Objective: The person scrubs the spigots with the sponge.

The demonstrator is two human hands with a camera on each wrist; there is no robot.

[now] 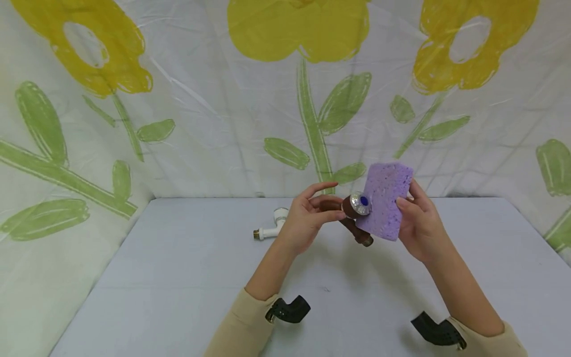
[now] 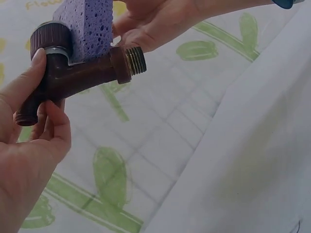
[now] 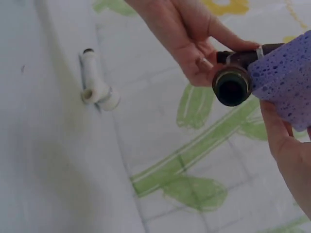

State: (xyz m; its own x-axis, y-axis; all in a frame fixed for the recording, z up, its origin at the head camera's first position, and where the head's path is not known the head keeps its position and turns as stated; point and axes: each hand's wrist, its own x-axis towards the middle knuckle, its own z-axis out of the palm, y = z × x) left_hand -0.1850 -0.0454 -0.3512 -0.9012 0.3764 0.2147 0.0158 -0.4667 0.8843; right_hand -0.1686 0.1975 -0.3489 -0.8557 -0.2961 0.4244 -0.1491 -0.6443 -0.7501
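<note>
Sleeves: my beige cuffs (image 1: 243,322) sit nearest the head camera, each with a black wrist camera mount (image 1: 289,309) strapped on.
Table: pale grey table (image 1: 178,277) below both forearms; hands are raised above it, not resting.
Left hand: my left hand (image 1: 303,223) holds the brown tap (image 2: 73,75); fingers (image 2: 53,121) curled round its lower spout, thumb laid on the body under the knob.
Right hand: my right hand (image 1: 419,225) pinches the purple sponge (image 1: 385,198); fingers clamped on its far edge, thumb on the near face.
Key relation: sponge lies to the right of the tap, touching the body just beside the knob. The tap's long axis runs from the knob at my left fingers down to the threaded brass end (image 3: 232,86), which points toward my right wrist. Left hand carries the tap; right hand is the free one to move.
Knob cap: silver with a blue centre (image 1: 362,202), facing me.
Farther: white tap (image 1: 269,228) lying on the table, beyond and left of my left hand, well apart.
Backdrop: flower-print sheet (image 1: 312,109) behind.
Hidden: contact face of the sponge covered by the sponge itself; right fingertips behind it not visible.
</note>
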